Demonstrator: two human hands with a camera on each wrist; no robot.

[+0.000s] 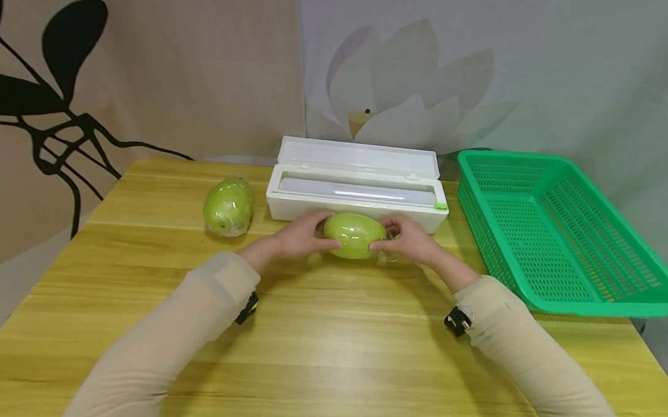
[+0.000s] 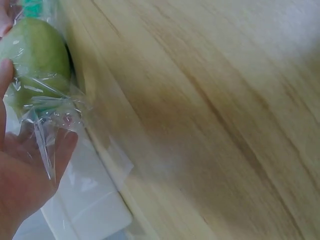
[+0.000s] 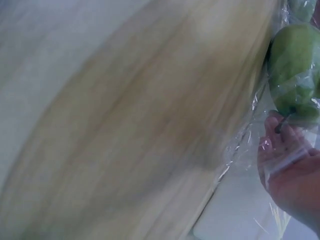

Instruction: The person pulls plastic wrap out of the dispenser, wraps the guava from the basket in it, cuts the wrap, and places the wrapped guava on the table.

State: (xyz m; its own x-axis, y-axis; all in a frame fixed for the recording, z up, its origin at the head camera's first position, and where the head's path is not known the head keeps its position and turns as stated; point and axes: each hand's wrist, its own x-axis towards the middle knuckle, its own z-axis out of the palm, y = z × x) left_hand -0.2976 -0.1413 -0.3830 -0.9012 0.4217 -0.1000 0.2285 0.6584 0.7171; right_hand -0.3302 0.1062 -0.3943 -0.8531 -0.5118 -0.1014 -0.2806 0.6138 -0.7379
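A smooth green oval fruit [image 1: 354,236] lies on its side just in front of the white cling film box. My left hand [image 1: 302,235] holds its left end, thumb on the near side. My right hand [image 1: 413,239] grips the right end the same way. Clear cling film [image 2: 47,110] covers the fruit and is bunched loosely at the left hand's fingers in the left wrist view. In the right wrist view, a short dark stem [image 3: 283,123] sticks out under loose film by the right hand's fingers.
The cling film box [image 1: 356,194] stands at the back with its lid raised and a film roll inside. A second wrapped green fruit [image 1: 229,206] sits to the left. On the right is a green plastic basket [image 1: 493,232]. Everything rests on a wooden table [image 1: 329,355].
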